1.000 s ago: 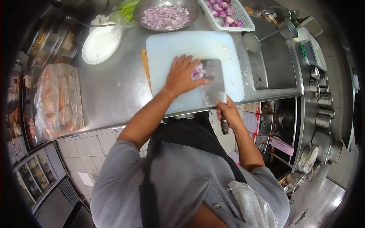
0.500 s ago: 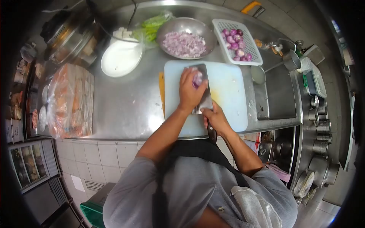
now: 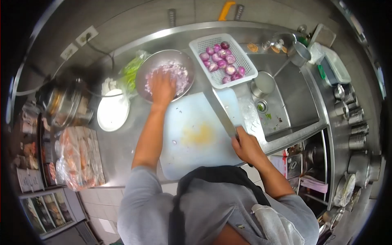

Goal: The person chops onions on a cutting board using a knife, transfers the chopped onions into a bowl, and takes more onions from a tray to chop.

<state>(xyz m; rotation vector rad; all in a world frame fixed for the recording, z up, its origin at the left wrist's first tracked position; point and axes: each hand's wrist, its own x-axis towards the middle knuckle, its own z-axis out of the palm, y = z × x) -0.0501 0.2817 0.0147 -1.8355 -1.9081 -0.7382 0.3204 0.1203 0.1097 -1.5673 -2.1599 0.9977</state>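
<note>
My left hand (image 3: pixel 163 87) reaches into a metal bowl (image 3: pixel 141 79), its fingers stretched out over chopped purple onion (image 3: pixel 180 75); the fingertips are slightly blurred. In my right hand (image 3: pixel 248 148) is the handle of a cleaver (image 3: pixel 220 112), whose broad blade slants up and left over the right part of a pale cutting board (image 3: pixel 179 157). A yellowish stain and a few onion bits show on the board. Beyond the blade tip stands a white perforated basket (image 3: pixel 246 61) of whole peeled purple onions (image 3: pixel 221 61).
Left of the bowl are green vegetables (image 3: pixel 131 73) in plastic and a white dish (image 3: pixel 113 110). A bulging plastic bag (image 3: pixel 79 157) sits at the counter's left. On the right, a sink (image 3: pixel 300 98) holds a metal pot (image 3: pixel 262 84) at its near-left corner.
My left hand has gone from the blade, with onion pieces, forward and left into the bowl. The cleaver has swung toward the board's right side. My view has shifted.
</note>
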